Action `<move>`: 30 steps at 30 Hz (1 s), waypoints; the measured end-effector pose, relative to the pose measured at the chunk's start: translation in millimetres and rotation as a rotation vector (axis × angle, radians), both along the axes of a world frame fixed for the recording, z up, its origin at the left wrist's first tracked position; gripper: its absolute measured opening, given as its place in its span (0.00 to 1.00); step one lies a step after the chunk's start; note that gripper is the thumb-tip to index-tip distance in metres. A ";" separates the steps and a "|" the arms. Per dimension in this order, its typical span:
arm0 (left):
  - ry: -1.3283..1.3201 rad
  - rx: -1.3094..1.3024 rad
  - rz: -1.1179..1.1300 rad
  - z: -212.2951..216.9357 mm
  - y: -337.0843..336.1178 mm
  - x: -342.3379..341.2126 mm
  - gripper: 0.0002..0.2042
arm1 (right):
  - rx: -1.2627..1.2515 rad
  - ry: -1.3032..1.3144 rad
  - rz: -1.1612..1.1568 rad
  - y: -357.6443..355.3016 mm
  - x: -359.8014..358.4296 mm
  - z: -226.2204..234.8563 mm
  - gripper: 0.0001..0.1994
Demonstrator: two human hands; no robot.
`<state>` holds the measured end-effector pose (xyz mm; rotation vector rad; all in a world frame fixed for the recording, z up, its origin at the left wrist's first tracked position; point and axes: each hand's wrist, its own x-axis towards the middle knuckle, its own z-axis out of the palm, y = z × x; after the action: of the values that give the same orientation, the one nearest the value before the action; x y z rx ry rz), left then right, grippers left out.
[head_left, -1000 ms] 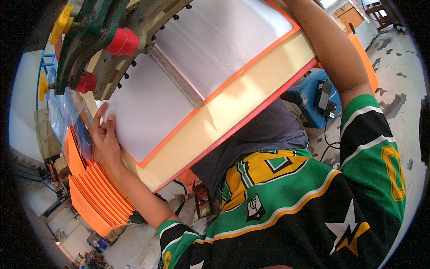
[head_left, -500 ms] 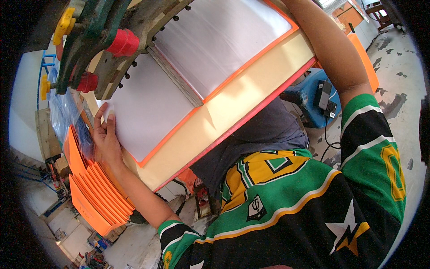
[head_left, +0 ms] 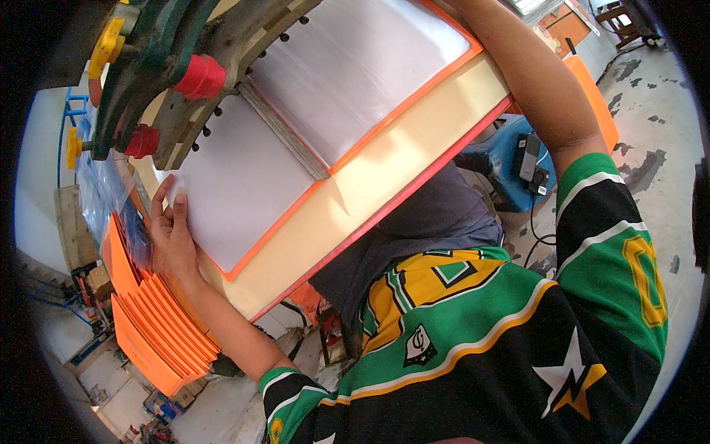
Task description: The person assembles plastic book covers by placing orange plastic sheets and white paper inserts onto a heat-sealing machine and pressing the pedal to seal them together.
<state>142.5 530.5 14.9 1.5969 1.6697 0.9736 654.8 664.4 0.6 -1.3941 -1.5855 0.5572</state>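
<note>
Person's L hand (head_left: 174, 240) is at the outer L edge of an orange-edged white panel (head_left: 248, 174), thumb lying at the edge, fingers pointing up alongside; can't tell if it's pinching the panel or just resting there. R forearm (head_left: 543, 81) runs up past the top edge of the view, so R hand is out of frame & its grip can't be told.

White panel lies on a cream board (head_left: 414, 118) w/ a red front edge (head_left: 377, 220). To its R, on same board, is an orange-edged glossy panel (head_left: 362, 78); a narrow grey bar (head_left: 285, 132) runs btwn the two. Dark green machine frame (head_left: 155, 63) w/ red & yellow knobs stands over the upper L part.

Stack of orange folders (head_left: 159, 325) sits just beside L forearm, nr clear plastic wrap (head_left: 111, 189). Blue stool (head_left: 499, 163) on R has a blk device (head_left: 529, 157) on it.
</note>
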 end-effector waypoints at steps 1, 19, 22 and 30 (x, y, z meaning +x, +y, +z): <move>-0.001 0.000 0.002 -0.4 -1.0 0.7 0.20 | -0.006 0.003 0.011 -0.6 -0.1 0.6 0.09; 0.230 0.099 0.128 13.2 -14.3 14.2 0.14 | -0.108 -0.260 0.129 -24.7 4.5 20.4 0.18; 0.296 0.243 0.059 5.2 -13.2 7.3 0.14 | -0.142 -0.365 0.087 -40.0 -7.5 28.7 0.17; 0.346 0.047 -0.025 13.5 6.9 1.5 0.16 | -0.244 -0.602 -0.086 -70.7 -27.7 27.9 0.18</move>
<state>144.0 537.4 28.4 1.8970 1.8586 0.7590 627.1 593.7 28.5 -1.9299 -1.9566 0.2944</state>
